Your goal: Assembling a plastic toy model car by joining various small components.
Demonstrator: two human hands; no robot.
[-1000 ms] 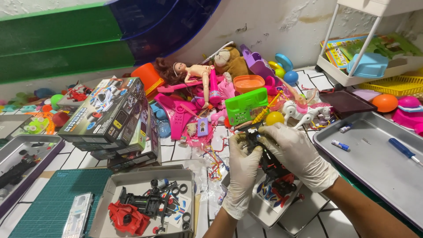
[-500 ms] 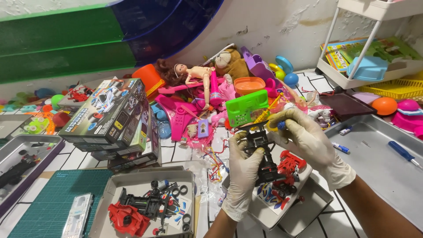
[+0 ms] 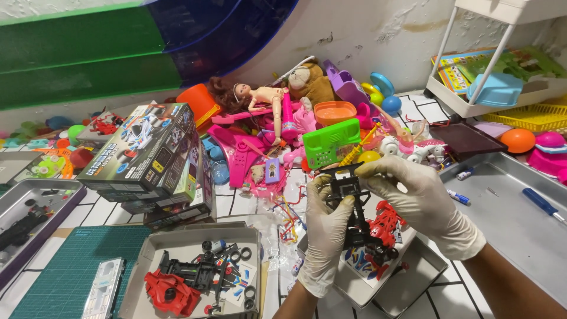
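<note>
Right now I have both gloved hands wrapped around a black toy-car chassis (image 3: 352,204), held upright just above an open grey box (image 3: 407,283) near the middle of the bench (image 3: 248,201). My left hand (image 3: 326,239) grips its lower part from the left, thumb laid up along the frame; my right hand (image 3: 422,204) curls over the top end, fingers pinching the upper edge. Both hands are closed on it, not spread.

Just behind the chassis, touching or nearly touching my right palm, I see a red car part (image 3: 387,221), with more small pieces lying in the box beneath.

To my left sits a second open box (image 3: 137,277) with black and red parts and loose small wheels, and beside that a green cutting mat (image 3: 65,272). Further back stands a stack of model kit boxes (image 3: 147,156). Beyond my hands lies a heap of toys: a doll (image 3: 260,97), a green toy block (image 3: 331,142), an orange cup (image 3: 199,101) and a plush dog (image 3: 310,82). A metal tray (image 3: 514,218) on my right holds a blue pen (image 3: 540,204).
</note>
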